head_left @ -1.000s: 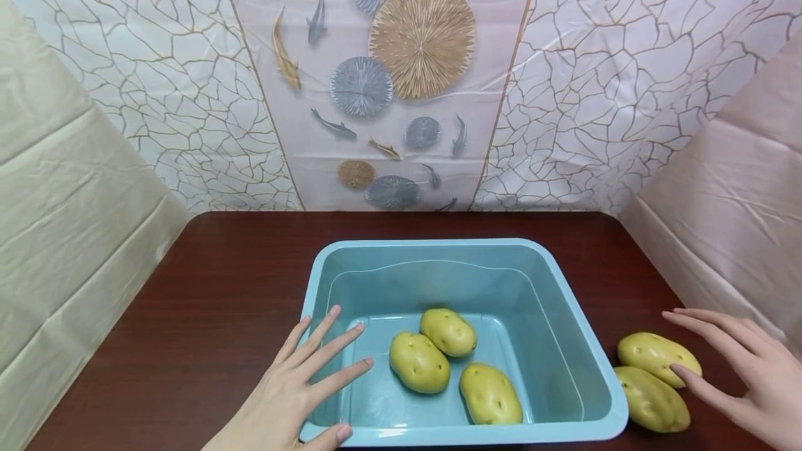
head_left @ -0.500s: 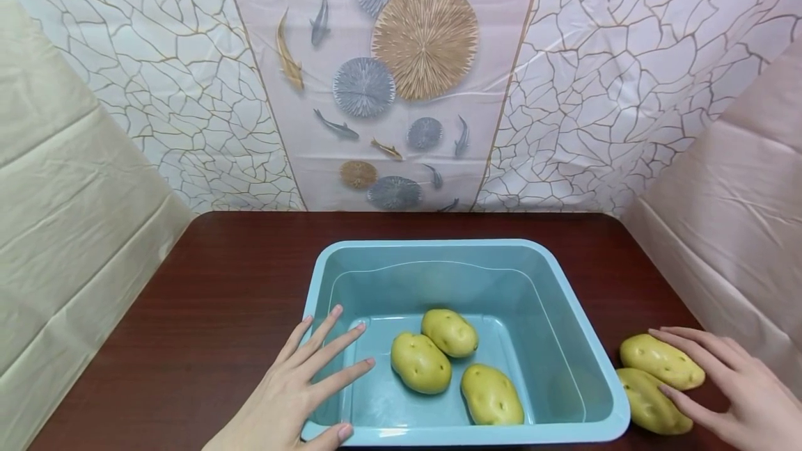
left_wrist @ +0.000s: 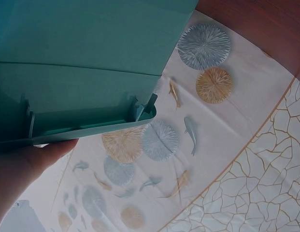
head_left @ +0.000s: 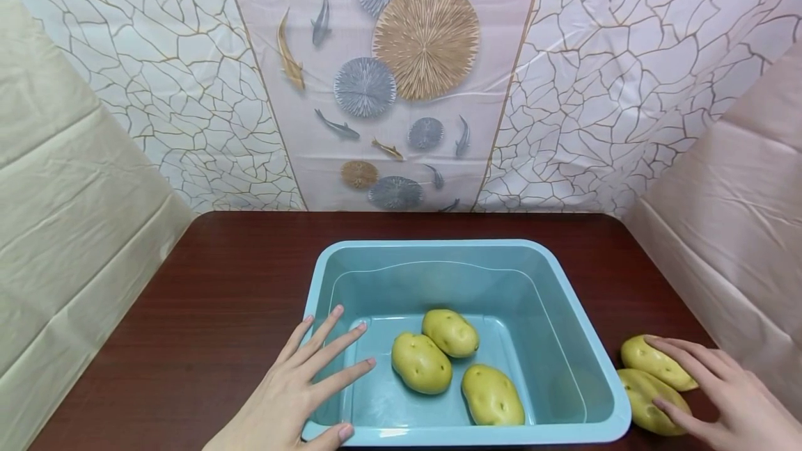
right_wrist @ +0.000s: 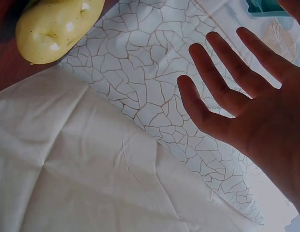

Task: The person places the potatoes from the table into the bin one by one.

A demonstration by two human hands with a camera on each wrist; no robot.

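Left hand: my left hand (head_left: 301, 388) lies across the bin's near left corner, fingers straight and spread, gripping nothing; I judge that it steadies the bin.
Right hand: my right hand (head_left: 729, 392) is over the 2 outside potatoes, fingers loosely extended, thumb apart, holding nothing; I cannot tell if they touch. The wide span seems to suit a potato's girth.
Bin: the blue bin (head_left: 432, 244) stands mouth up on the tabletop (head_left: 156, 333), long side running left to right, presumably so my 2 hands can reach it.
Outside potatoes: the outer far potato (head_left: 651, 362) and outer near potato (head_left: 644, 397) lie side by side right of the bin, probably handy for my right hand.
Outside axes: the 2 run far left to near right; rounded ends give no clear front.
Inside potatoes: left potato (head_left: 422, 363) and far potato (head_left: 450, 333) sit close together; right potato (head_left: 493, 395) lies apart, nearer me.
Inside axes: all 3 run far left to near right, the far potato most sideways.
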